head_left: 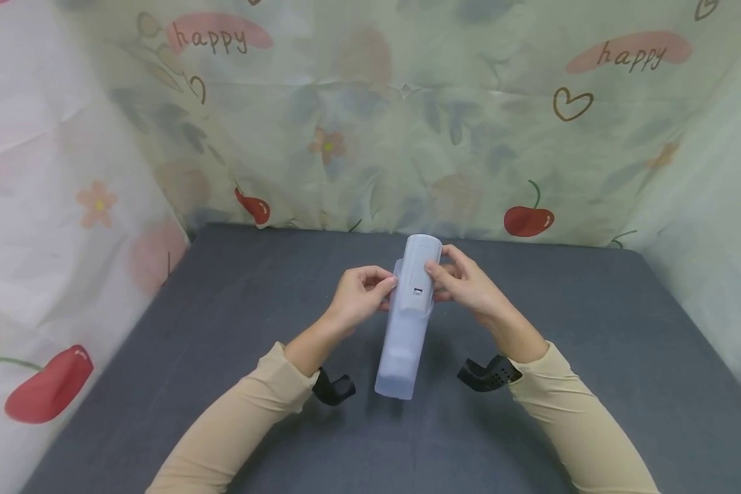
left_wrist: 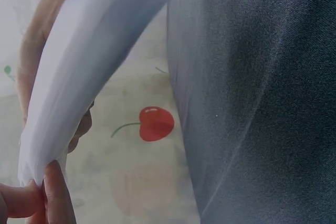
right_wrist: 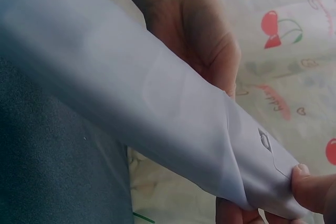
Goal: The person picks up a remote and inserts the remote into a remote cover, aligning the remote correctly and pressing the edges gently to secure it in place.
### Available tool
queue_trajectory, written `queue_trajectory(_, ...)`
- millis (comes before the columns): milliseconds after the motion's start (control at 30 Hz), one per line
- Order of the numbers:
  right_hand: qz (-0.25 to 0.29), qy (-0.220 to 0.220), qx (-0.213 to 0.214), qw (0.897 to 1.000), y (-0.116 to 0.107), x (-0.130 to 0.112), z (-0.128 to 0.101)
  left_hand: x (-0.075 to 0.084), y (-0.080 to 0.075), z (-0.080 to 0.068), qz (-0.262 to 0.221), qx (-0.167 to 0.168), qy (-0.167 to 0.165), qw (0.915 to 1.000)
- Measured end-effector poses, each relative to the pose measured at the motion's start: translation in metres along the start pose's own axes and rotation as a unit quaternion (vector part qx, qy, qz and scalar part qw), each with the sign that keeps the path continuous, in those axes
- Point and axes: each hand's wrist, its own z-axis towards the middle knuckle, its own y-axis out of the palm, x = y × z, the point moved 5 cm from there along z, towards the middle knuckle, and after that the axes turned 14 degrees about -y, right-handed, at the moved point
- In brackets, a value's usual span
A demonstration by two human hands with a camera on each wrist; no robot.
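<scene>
- The only writing that can be read is the word "happy", in brown script on pink ovals, printed twice on the pale green fabric backdrop [head_left: 407,137] beyond both hands; the held object shows no readable label.
- The backdrop also carries red cherries, outlined hearts and faded flowers.
- A long, pale blue-white, translucent soft sleeve-like cover [head_left: 405,322] is held up between the two hands, above the dark grey cloth-covered table [head_left: 593,357].
- The cover is tall and narrow, rounded at its far top end and squared off at the near bottom end, which hangs toward the person, below both hands.
- A narrower flap or inner piece lies over its upper part, with a small rectangular cut-out [head_left: 417,291] between the two sets of fingertips.
- The left hand [head_left: 358,295] pinches the cover's left edge near the top, thumb and fingers curled onto it.
- The right hand [head_left: 466,283] pinches the right edge at the same height, fingertips on the flap.
- In the right wrist view, a thumb tip [right_wrist: 310,184] presses the cover's end just beside the cut-out.
- Both arms wear beige long sleeves [head_left: 247,418], with a black strap-like mount [head_left: 488,374] under each wrist.
</scene>
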Motion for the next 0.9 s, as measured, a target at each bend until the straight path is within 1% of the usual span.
queue_trajectory(433,0.009,0.001,-0.027,1.0,0.0022,-0.0016,0.0011,0.0014,-0.0008,-0.0004,-0.011,0.007,0.008,0.9999)
queue_trajectory(900,0.019,0.011,-0.036,0.999,0.0047,0.0033,-0.0003,0.0022,-0.0004,-0.0009,-0.009,0.013,-0.006,0.9999)
